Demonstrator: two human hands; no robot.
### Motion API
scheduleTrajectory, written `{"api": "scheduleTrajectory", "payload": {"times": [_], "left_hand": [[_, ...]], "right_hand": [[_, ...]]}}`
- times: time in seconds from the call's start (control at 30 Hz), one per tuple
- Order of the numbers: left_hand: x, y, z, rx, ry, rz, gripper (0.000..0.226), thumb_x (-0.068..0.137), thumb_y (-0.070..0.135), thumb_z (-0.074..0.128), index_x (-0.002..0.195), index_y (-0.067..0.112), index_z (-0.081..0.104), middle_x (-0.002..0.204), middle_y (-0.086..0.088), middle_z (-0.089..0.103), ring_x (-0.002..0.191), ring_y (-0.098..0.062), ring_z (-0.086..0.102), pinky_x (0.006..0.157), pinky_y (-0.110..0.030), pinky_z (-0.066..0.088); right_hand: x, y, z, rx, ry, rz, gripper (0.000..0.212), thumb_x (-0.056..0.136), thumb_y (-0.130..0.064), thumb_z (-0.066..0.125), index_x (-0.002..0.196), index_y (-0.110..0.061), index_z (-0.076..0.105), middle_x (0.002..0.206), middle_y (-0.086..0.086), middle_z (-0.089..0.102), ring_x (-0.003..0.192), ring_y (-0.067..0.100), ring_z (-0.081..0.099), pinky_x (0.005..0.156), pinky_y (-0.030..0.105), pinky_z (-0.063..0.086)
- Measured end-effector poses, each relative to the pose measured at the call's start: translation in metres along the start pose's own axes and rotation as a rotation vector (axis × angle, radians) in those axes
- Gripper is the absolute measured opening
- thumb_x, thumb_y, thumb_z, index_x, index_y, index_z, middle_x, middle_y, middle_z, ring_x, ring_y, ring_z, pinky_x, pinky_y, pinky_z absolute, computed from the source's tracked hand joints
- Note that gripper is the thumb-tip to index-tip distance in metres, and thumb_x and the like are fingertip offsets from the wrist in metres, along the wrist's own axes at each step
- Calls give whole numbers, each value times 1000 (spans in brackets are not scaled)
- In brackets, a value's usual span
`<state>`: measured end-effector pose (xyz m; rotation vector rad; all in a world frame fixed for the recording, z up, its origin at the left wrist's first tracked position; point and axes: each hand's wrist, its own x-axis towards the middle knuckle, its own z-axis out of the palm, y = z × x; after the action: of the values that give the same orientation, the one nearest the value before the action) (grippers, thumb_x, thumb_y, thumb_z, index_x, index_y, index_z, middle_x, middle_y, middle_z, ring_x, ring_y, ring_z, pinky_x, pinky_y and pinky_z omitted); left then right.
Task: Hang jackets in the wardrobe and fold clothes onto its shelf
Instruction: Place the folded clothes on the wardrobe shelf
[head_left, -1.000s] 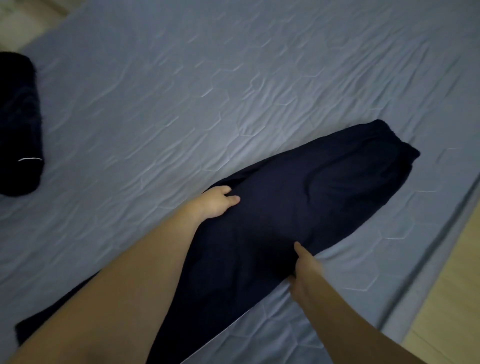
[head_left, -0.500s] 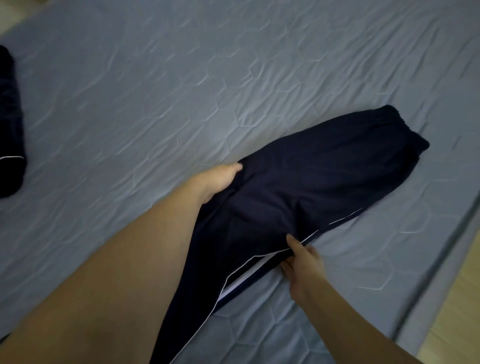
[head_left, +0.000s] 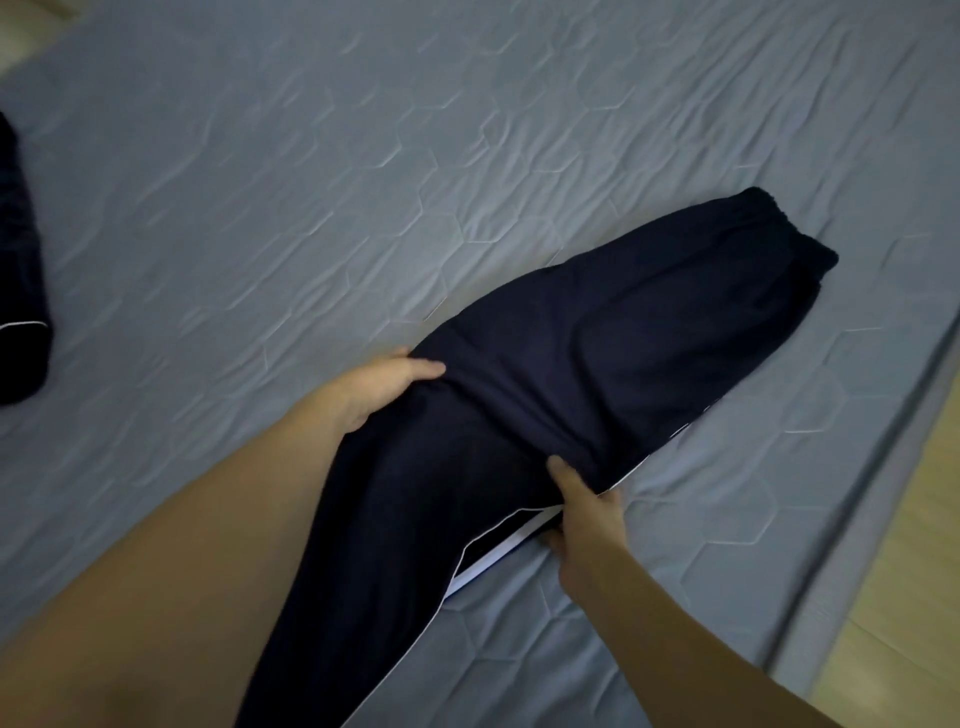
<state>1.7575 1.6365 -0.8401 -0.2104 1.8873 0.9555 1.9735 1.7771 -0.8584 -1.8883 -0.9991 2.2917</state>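
- We have the dark trousers (head_left: 597, 374) lying slantwise on the bed (head_left: 363, 182), waistband toward the far right corner, legs running back toward us and out of the bottom of the view
- Our left hand (head_left: 382, 387) rests on the far edge of the cloth, thumb laid on top of it; whether the fingers beneath are curled round the fabric we cannot tell
- Our right hand (head_left: 584, 512) pinches the near edge, thumb over the cloth and fingers tucked under, just where the white piping (head_left: 498, 558) shows
- Risk — if we lift with uneven pull, the two legs may slip out of line and the fold will come crooked, since loose cloth gives way under one-sided tension
- Risk — the waistband sits close to the bed's right edge, so a drag that way could tip it off toward the floor (head_left: 904, 597)
- Hidden: the leg ends are cut off; the dark garment (head_left: 21, 291) at left is only partly in view, its kind unclear; the wardrobe and shelf are nowhere in sight
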Motion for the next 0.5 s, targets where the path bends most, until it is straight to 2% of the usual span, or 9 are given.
{"api": "scheduleTrajectory", "payload": {"times": [0.07, 0.1, 0.17, 0.23, 0.27, 0.33, 0.4, 0.43, 0.5], "left_hand": [[-5, -20, -7, 102, 44, -8, 67, 81, 33, 75, 138, 13, 48, 133, -4, 58, 113, -22, 60, 103, -41, 46], [-6, -27, -9, 146, 114, 32, 56, 84, 30, 74, 132, 10, 53, 128, -5, 60, 106, -20, 61, 99, -38, 47], [-8, -34, -16, 272, 380, 154, 31, 87, 34, 70, 106, 13, 59, 106, -4, 65, 86, -17, 60, 82, -36, 50], [-12, -37, -24, 433, 589, 237, 29, 91, 45, 61, 90, 16, 54, 89, -1, 61, 77, -19, 57, 72, -37, 47], [-14, -40, -27, 423, 570, 238, 30, 93, 47, 56, 90, 17, 56, 90, -1, 62, 77, -17, 57, 72, -36, 46], [-21, -51, -31, 177, 316, 160, 25, 92, 44, 57, 99, 21, 64, 100, 3, 68, 87, -14, 63, 77, -29, 46], [-30, -66, -30, 100, 118, 67, 18, 81, 34, 65, 97, 27, 69, 102, 4, 72, 92, -14, 67, 80, -27, 51], [-35, -77, -31, 175, 90, 42, 16, 78, 31, 66, 93, 28, 70, 104, 4, 71, 96, -15, 66, 85, -30, 51], [-38, -100, -35, 511, 187, 60, 12, 82, 37, 64, 90, 27, 65, 118, 6, 51, 113, -15, 46, 103, -34, 40]], "right_hand": [[-10, 18, 2, -74, -83, 84, 27, 84, -6, 65, 108, -16, 57, 94, 4, 69, 83, 25, 67, 62, 36, 58], [-14, 24, 4, -102, -62, 106, 22, 84, -1, 60, 103, -11, 57, 87, 7, 67, 76, 25, 65, 59, 35, 57], [-14, 32, 9, -130, 54, 80, 15, 83, -1, 53, 98, -5, 56, 81, 11, 60, 73, 27, 57, 67, 40, 54], [-12, 34, 13, -132, 154, 22, 8, 84, -7, 50, 90, -8, 55, 79, 9, 57, 73, 27, 54, 71, 41, 53], [-12, 35, 14, -99, 184, 17, 8, 84, -8, 47, 86, -10, 55, 75, 8, 54, 70, 26, 52, 67, 39, 51], [-18, 44, 16, 42, 211, 86, 15, 83, -6, 39, 82, -10, 53, 69, 6, 49, 62, 22, 48, 57, 32, 46], [-27, 57, 15, 66, 163, 107, 26, 83, 2, 33, 90, -9, 56, 73, 8, 55, 63, 23, 54, 56, 32, 53], [-34, 67, 16, 18, 95, 78, 31, 83, 5, 33, 96, -9, 57, 78, 10, 60, 68, 26, 59, 62, 37, 58], [-46, 82, 20, -60, -23, 21, 32, 85, 6, 39, 107, -8, 57, 93, 17, 66, 79, 31, 66, 78, 46, 59]]}}
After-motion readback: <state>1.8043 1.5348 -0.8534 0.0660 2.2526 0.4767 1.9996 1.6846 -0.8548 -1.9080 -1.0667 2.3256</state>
